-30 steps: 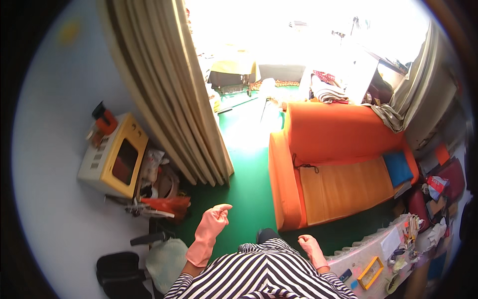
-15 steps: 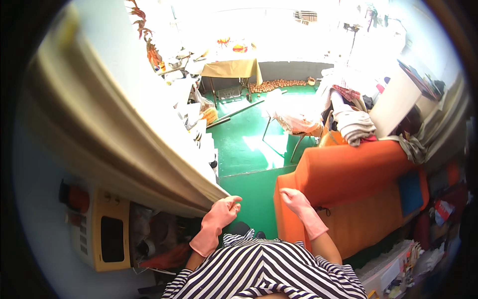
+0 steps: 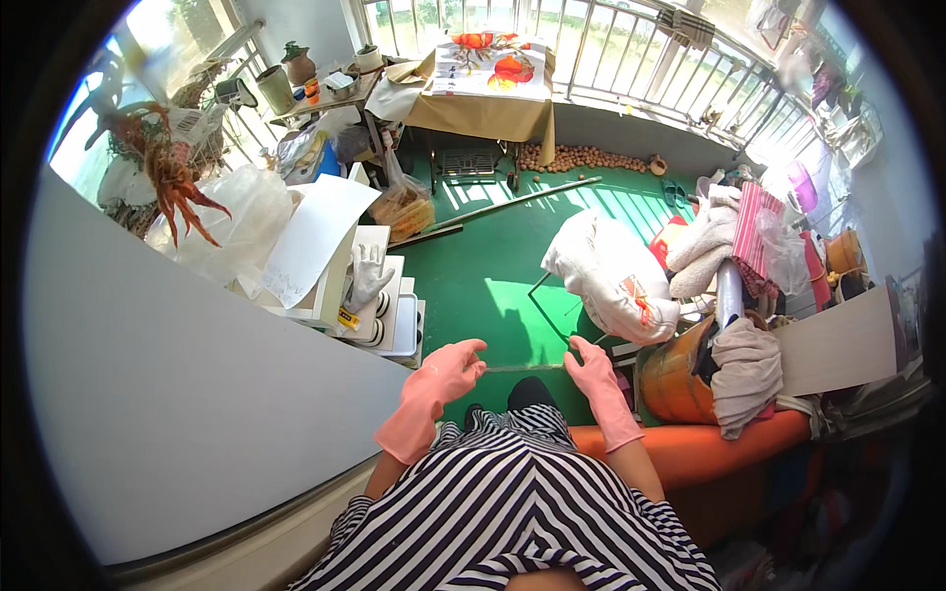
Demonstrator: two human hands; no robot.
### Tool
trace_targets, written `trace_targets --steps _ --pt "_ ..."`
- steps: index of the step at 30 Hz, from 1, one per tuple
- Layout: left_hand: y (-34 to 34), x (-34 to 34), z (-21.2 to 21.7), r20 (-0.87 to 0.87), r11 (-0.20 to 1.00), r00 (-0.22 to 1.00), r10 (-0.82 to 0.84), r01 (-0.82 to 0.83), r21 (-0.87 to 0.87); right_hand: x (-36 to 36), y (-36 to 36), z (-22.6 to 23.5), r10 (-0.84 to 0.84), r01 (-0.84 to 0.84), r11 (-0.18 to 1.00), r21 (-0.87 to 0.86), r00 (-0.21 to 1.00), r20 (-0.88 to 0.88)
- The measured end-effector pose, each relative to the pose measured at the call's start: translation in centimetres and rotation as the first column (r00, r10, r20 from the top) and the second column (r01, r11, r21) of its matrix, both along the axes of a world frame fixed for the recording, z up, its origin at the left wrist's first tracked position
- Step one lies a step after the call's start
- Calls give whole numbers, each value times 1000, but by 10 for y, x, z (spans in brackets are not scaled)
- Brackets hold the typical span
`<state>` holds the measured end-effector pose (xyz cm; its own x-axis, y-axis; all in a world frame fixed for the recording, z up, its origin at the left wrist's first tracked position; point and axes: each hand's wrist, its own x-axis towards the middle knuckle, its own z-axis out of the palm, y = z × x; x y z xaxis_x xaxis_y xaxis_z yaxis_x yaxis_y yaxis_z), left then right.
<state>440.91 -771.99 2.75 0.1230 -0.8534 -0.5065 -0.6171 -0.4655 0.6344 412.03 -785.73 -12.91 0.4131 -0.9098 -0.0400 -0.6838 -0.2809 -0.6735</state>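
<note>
Pink rubber gloves cover both of my hands, which hang in front of my striped shirt over the green floor. My left hand is loosely bent, its fingertips apart, and holds nothing. It is nearest to the low shelf with a white lid-like tray. My right hand is also empty, fingers partly stretched, close to an orange-brown barrel. A white glove lies on the shelf stack at the left.
A white wall rises at my left. Ahead, a white cloth-covered chair stands on the floor. Long poles lie beyond it, before a cloth-draped table and a heap of onion-like round things. An orange sofa is at my right.
I have moved forward past the curtain and the sofa, into the bright railed balcony. Both gloved hands stay in front of me, and the right one's fingers have spread a little.
</note>
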Motion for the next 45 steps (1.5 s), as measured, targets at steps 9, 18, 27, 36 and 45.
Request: trace_targets --steps 9,18,27,36,45 --pt "-234 73 -104 53 978 991 -119 108 177 35 -255 -99 -124 170 941 -291 977 173" --pt "-424 141 -47 -117 954 992 43 -6 299 164 -483 -108 -27 25 1000 11 958 286" --pt "-522 308 -144 -8 963 992 126 -120 241 315 -630 -183 51 -15 945 326 993 -102" --pt "-550 390 -226 -276 761 709 649 -617 203 504 -710 -264 587 -434 810 395 593 -552" --pt "-595 322 -415 -617 29 -325 716 -870 492 636 -788 -509 710 -467 674 572 197 -676"
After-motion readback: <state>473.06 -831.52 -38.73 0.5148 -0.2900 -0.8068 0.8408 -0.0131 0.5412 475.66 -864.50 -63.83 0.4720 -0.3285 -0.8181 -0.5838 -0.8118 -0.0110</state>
